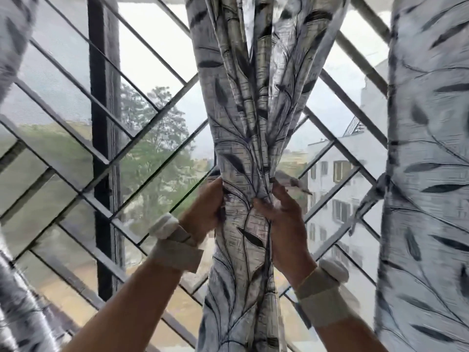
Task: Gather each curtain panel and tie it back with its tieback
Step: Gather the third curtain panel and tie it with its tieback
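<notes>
At the window, centre: curtain panel (243, 138) — grey leaf print, bunched into a narrow waist.
Left hand (204, 209): fingers curled round the bunch's left edge.
Right hand (281, 217): gripping its right side, thumb across the folds.
Around: diagonal window grille (142, 138) behind; another panel (426, 174) hangs loose at right.

The gathered curtain panel (243, 138) in the centre is woven cloth with a faint sheen, its leaf print dark on pale grey. The panel at right (426, 174) looks the same cloth, coarse-textured. The window grille (76, 105) is painted metal, matt grey. Both wrist bands (177, 250) look like matt fabric with smooth white plastic.
</notes>
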Demonstrator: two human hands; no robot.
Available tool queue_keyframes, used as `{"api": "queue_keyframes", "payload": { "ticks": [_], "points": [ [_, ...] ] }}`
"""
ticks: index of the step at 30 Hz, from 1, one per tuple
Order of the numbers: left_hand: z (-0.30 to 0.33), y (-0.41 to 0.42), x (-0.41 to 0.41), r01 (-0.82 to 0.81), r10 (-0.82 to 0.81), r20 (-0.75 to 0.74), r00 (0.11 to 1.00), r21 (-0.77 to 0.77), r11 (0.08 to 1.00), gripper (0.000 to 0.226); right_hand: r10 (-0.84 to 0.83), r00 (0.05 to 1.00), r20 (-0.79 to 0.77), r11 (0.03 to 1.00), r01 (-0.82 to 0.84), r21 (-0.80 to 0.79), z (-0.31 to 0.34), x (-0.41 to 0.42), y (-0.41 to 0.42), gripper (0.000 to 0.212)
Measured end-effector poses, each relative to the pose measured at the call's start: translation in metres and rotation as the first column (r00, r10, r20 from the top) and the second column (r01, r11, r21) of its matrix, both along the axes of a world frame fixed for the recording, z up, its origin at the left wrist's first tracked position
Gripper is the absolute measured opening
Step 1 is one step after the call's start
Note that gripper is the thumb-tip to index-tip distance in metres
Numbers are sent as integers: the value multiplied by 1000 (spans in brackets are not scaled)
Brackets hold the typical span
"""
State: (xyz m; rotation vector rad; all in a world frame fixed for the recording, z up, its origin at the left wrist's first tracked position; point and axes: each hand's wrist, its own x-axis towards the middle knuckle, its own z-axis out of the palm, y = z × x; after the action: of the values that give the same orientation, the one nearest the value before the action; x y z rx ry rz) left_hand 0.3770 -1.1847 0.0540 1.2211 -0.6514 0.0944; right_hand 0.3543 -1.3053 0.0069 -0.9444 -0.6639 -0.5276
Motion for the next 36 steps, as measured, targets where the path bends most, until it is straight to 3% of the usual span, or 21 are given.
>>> {"api": "queue_keyframes", "payload": {
  "ticks": [3,5,7,10,11,12,13,16,18,19,20,22,25,28,30,32,34,36],
  "points": [
    [4,-9,-5,-88,88,-88,992,1,996,45,-133,988,76,991,130,39,-2,-2,-5,56],
    [3,-11,-6,-159,159,-110,981,11,987,29,-281,953,108,959,277,54,-4,-5,-2,60],
    [5,-14,-8,-244,243,-138,960,10,970,29,-359,922,143,933,354,58,-6,-5,-5,59],
    [-4,-12,3,-323,319,-142,937,-4,946,67,-424,892,159,906,419,65,-9,-6,-7,57],
    [-8,-12,6,-330,325,-121,938,-24,944,67,-438,882,176,899,434,61,-9,-8,-8,57],
    [-8,-16,-4,-372,367,-73,927,-70,925,52,-445,876,184,895,442,61,-9,-9,-9,57],
    [-8,-19,-12,-462,468,5,884,-154,873,31,-447,874,190,894,443,68,-9,-9,-10,57],
    [-4,-13,-30,-613,738,227,636,-432,661,4,-431,885,178,902,424,79,-9,-9,-9,60],
    [-1,-5,-39,-697,800,450,396,-419,581,29,-433,884,176,901,429,64,-10,-8,-6,60],
    [-2,1,-41,-746,769,567,295,-366,556,34,-448,877,175,894,445,59,-11,-7,-5,59],
    [1,3,-48,-778,709,655,259,-293,555,31,-464,869,172,885,462,53,-11,-5,-3,57],
    [3,5,-55,-827,563,785,258,-123,549,31,-483,859,169,874,485,34,-12,-2,-2,54],
    [15,8,-66,-823,321,867,381,160,546,38,-539,824,178,838,546,10,-13,3,2,54],
    [33,20,-68,-760,146,848,510,365,538,55,-586,785,201,799,601,-21,-13,6,3,59],
    [46,28,-65,-722,5,814,581,513,463,73,-615,761,204,773,634,-33,-13,9,1,59],
    [57,34,-61,-717,-125,797,590,589,372,75,-644,735,215,747,664,-32,-13,13,2,58],
    [63,33,-58,-787,-202,855,479,519,334,58,-678,691,252,708,706,-31,-13,15,3,57],
    [68,24,-56,-884,-254,935,247,325,336,36,-708,650,277,661,748,-66,-12,17,3,50]
  ]
}}
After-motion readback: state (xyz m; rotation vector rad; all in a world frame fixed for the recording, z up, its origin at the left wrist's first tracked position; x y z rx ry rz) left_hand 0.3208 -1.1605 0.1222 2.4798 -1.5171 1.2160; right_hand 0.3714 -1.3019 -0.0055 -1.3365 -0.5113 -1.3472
